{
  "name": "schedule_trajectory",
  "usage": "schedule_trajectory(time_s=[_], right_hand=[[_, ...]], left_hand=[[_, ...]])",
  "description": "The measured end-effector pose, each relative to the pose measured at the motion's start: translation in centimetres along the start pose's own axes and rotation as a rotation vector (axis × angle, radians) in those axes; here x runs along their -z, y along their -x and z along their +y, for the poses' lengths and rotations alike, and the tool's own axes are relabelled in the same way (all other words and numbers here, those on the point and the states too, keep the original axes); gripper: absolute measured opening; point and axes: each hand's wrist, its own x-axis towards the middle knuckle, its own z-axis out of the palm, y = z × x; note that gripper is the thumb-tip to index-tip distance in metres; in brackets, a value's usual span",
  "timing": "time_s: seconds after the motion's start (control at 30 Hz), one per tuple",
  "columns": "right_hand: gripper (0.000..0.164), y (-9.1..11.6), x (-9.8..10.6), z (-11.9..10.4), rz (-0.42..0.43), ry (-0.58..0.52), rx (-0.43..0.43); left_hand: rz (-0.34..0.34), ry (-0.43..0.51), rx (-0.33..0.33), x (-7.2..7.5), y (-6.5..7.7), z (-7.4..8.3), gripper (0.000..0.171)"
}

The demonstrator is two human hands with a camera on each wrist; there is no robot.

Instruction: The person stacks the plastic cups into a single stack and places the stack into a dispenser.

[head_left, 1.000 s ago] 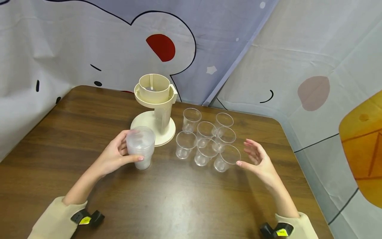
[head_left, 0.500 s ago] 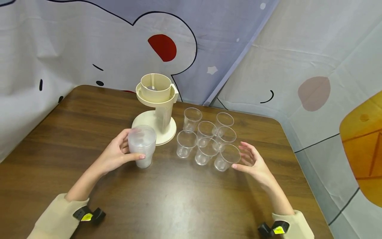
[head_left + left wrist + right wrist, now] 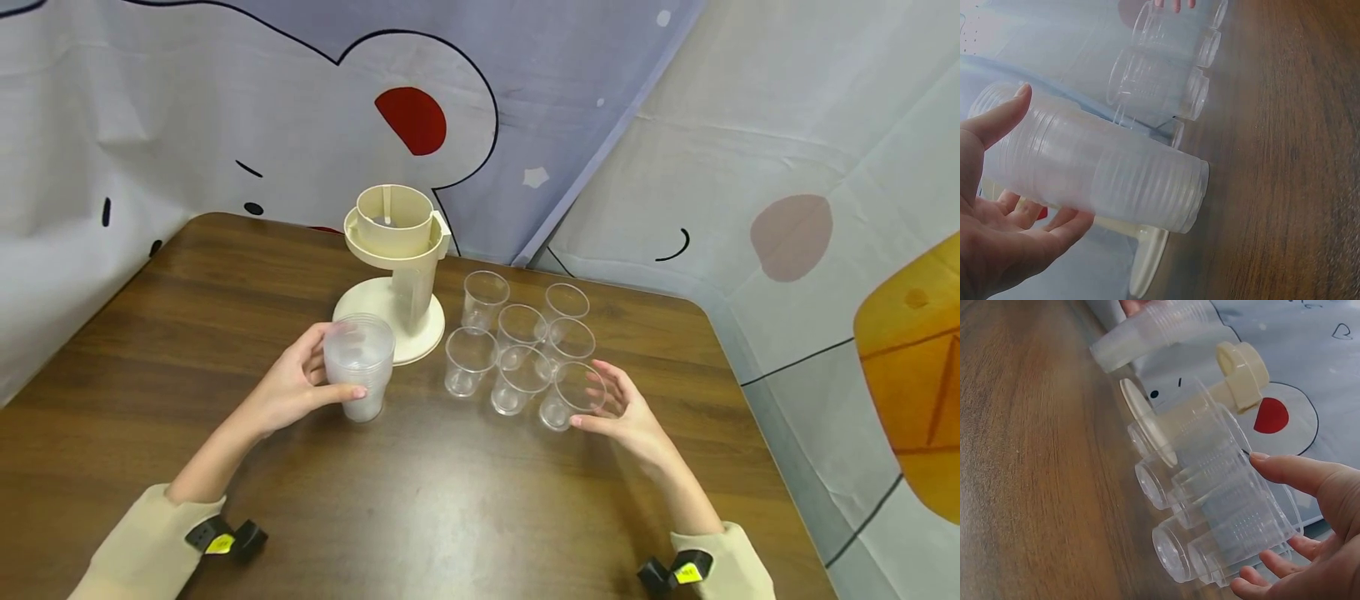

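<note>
My left hand (image 3: 283, 390) grips a tall stack of nested clear plastic cups (image 3: 362, 358), thumb across the near side and fingers behind. The stack stands upright, its base close to the tabletop in the left wrist view. My right hand (image 3: 632, 419) is at the front-right cup (image 3: 557, 407) of a group of single clear cups. Its thumb and fingers are spread on either side of that cup, fingertips right at the rim in the right wrist view. The other upright cups (image 3: 463, 379) stand close together to its left and behind.
A cream plastic holder (image 3: 412, 292) with a round base and a ring-shaped top stands behind the stack. The brown wooden table (image 3: 442, 508) ends at a printed cloth backdrop (image 3: 247, 92) behind and to the right.
My right hand has moved left, from beside the front-right cup to around it. My left hand keeps its grip on the stack, and the cups have stayed in place.
</note>
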Motion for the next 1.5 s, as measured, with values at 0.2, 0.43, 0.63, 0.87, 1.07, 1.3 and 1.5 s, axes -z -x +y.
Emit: schedule_trajectory(time_s=[0.2,0.43,0.63,0.87,1.07,1.3,1.5], right_hand=[[0.090,-0.12,-0.18,-0.09,-0.001,0.011,-0.006],[0.083,0.03,-0.52,-0.27,0.017,0.018,-0.003],[0.078,0.04,-0.66,-0.36,0.037,0.038,-0.016],[0.075,0.09,-0.71,-0.41,0.048,0.044,-0.018],[0.071,0.26,-0.66,-0.55,0.069,0.064,-0.024],[0.070,0.49,-0.57,-0.60,0.080,0.065,-0.008],[0.070,0.66,-0.32,-0.75,0.097,0.079,0.018]], left_hand=[[-0.004,-0.005,0.000,0.04,0.01,0.15,0.070],[-0.007,-0.016,0.003,0.08,0.03,0.18,0.071],[-0.008,-0.023,0.008,0.09,0.08,0.25,0.071],[0.001,-0.025,0.016,0.03,0.11,0.20,0.072],[0.002,-0.018,0.013,-0.02,0.09,0.17,0.073],[0.001,-0.021,0.014,0.01,0.08,0.14,0.072],[-0.002,-0.025,0.012,0.04,0.03,0.23,0.072]])
